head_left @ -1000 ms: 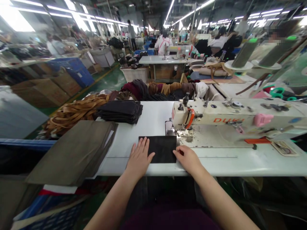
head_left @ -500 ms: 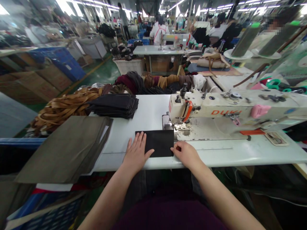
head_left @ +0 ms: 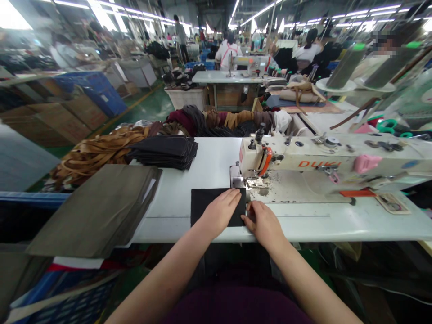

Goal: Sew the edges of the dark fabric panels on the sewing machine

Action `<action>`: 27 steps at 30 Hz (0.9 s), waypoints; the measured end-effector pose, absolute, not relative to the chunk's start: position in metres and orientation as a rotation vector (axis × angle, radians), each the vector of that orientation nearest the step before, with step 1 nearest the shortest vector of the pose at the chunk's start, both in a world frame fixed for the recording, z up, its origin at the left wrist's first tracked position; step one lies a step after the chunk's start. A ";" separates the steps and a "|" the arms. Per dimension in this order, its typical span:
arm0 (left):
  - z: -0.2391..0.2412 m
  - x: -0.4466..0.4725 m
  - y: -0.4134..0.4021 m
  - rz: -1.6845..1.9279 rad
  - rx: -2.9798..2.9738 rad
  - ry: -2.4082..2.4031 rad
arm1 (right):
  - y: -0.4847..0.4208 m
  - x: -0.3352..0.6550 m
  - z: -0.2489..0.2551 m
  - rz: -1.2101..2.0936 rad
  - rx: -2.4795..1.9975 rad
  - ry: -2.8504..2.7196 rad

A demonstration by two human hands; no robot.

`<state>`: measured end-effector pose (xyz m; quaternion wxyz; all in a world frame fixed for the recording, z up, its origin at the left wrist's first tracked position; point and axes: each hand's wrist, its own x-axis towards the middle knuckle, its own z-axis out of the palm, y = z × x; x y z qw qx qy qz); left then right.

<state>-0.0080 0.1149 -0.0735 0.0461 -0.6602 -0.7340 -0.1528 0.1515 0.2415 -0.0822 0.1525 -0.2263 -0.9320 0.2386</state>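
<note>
"From the head view, where's the black piece (head_left: 204,203)?"

"Flat on the tabletop (head_left: 216,157), close to the near edge, its far right corner just beside the sewing machine (head_left: 290,157)."

"And the hands?"

"The left hand (head_left: 221,212) lies open across it, fingers straight. The right hand (head_left: 265,223) has curled fingers at the piece's right edge; whether it pinches, I can't tell."

"What else?"

"A dark stack (head_left: 165,150) by the tabletop's far left corner, a grey-brown pile (head_left: 91,211) over its left edge."
</note>
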 end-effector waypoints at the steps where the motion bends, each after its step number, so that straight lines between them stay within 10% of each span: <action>1: -0.077 -0.006 0.121 -0.412 -2.042 -2.235 | 0.243 0.153 -0.084 0.679 -0.636 -2.670; 27: -0.085 -0.005 0.160 -0.191 -1.999 -2.206 | 0.267 0.156 -0.094 0.618 -0.687 -2.644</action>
